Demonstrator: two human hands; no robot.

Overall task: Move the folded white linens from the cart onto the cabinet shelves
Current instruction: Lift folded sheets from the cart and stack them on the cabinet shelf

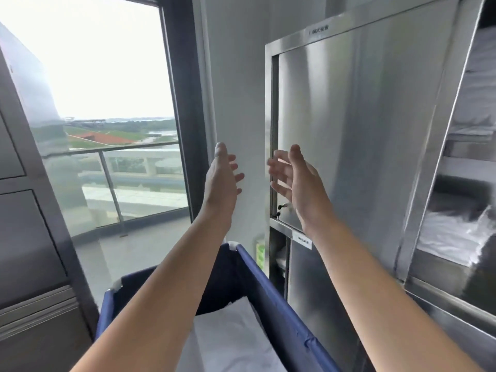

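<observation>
Now your left hand (pixel 221 181) and right hand (pixel 295 181) hang raised above the cart (pixel 271 296), palms facing, fingers relaxed, grasping nothing. Folded white linens (pixel 230 342) lie inside its blue rim; cabinet shelves (pixel 461 162) stand open rightward.

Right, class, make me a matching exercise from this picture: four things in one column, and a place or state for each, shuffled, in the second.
Things:
1. left hand
2. folded linens
3. cart
4. cabinet door

Places or states:
A. blue fabric sides
B. raised, open, holding nothing
C. shiny steel, at the right
D. white, lying in the cart

Pairs: 1-B, 2-D, 3-A, 4-C
</observation>
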